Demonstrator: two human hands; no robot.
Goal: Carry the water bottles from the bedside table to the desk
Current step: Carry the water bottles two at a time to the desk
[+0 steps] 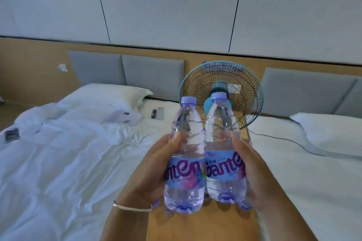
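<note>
Here, two hands (150, 166) (252, 170) grip two bottles (185, 154) (223, 143).

I log two beds: left bed (58, 162) with a rumpled white duvet, right bed (313, 182) with a smooth sheet. One white pillow (109, 96) lies at the far end of the left bed, another pillow (333, 133) on the right bed. Grey headboard pads (152, 72) back both beds. Between them stands a blue fan (235, 84), grille tilted up. Its dark cable (284, 141) trails over the right bed. Two small remote-like items (157, 113) lie near the left pillow; type unclear.
</note>
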